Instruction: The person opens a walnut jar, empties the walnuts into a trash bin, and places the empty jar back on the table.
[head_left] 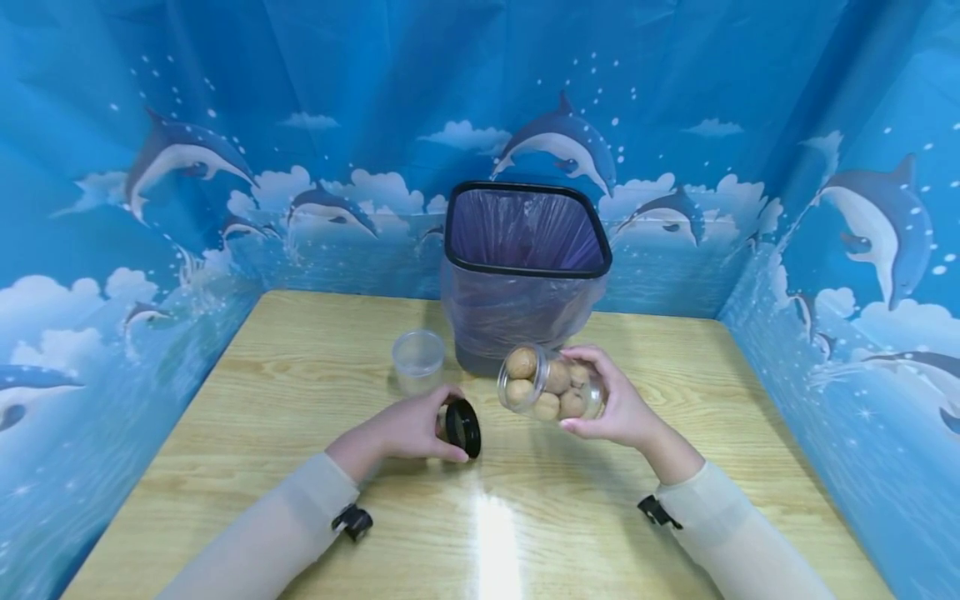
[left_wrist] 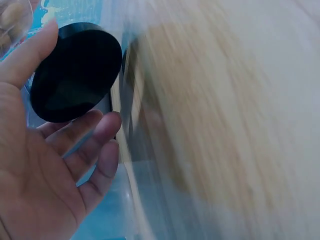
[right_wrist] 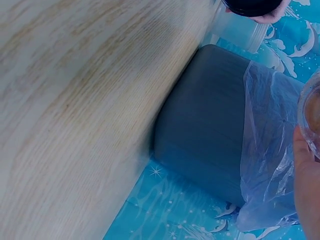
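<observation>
My left hand [head_left: 405, 429] pinches a round black lid [head_left: 463, 428] by its edge, thumb on one side and fingers on the other. In the left wrist view the lid [left_wrist: 77, 72] stands tilted, its flat face toward the camera. My right hand [head_left: 622, 408] grips the base end of a clear jar [head_left: 594, 398] filled with several walnuts [head_left: 557, 377]. Tipped on its side above the table, the jar points its uncovered mouth left, toward the lid; the two are apart. The right wrist view catches only the jar's edge [right_wrist: 303, 112].
A bin [head_left: 525, 273] with a black rim and a purplish plastic liner stands behind the jar. Left of it sits a clear plastic container [head_left: 417, 357]. Blue dolphin-print sheeting [head_left: 360, 108] walls in the wooden table [head_left: 300, 375] at the back and sides.
</observation>
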